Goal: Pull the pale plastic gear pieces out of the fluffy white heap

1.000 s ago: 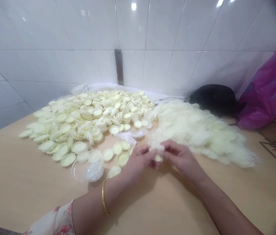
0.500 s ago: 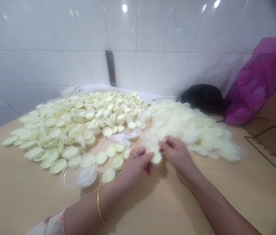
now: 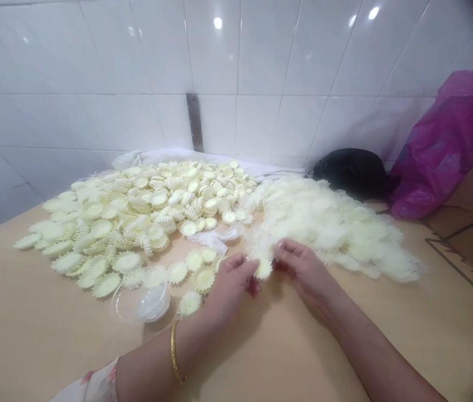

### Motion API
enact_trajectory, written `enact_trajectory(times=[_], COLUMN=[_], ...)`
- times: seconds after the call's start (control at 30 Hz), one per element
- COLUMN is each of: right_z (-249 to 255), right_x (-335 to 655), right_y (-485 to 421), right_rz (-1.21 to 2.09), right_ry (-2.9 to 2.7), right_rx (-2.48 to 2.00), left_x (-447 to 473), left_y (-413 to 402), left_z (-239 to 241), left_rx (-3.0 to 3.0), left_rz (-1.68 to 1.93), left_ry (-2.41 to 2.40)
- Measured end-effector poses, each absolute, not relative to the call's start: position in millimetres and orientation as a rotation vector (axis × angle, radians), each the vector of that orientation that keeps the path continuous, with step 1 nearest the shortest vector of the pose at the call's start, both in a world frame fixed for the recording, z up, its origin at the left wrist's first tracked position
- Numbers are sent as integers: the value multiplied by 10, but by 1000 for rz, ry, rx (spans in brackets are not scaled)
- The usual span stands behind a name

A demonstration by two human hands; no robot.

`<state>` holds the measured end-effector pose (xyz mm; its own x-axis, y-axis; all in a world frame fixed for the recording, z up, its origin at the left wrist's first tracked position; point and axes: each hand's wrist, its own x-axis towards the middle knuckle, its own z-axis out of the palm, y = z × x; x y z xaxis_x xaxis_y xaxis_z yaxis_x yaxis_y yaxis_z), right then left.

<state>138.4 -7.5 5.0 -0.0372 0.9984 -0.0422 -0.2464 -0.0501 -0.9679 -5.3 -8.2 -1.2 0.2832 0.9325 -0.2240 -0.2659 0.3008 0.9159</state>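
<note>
View swung left across tan table [image 3: 30,335]; left hand [image 3: 230,285], right hand [image 3: 303,273] seemingly pinch disc [image 3: 263,269].

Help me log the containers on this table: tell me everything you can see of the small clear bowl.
The clear bowl is small, round and shallow, seemingly thin see-through plastic. It stands upright and open on the tan table, just left of the left hand and its wrist, without touching them. Something whitish lies inside; what it is cannot be told. Against its far rim lie pale toothed discs.
</note>
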Motion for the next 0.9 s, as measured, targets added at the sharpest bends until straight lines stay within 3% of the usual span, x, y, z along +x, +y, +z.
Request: enact_trajectory(times=[0.33, 0.67, 0.9], right_z=[19, 34, 126], right_x=[1360, 1293, 1184], right_y=[-84, -133, -154], right_rz=[1389, 645, 552], right_ry=[-1199, -1588, -1472], right_rx=[-965, -1339, -1386], left_x=[-15, -25, -10], left_y=[-119, -148, -115], left_z=[72, 0, 66], left_rx=[835, 825, 858], left_rz=[948, 880, 904], left_ry=[947, 913, 856])
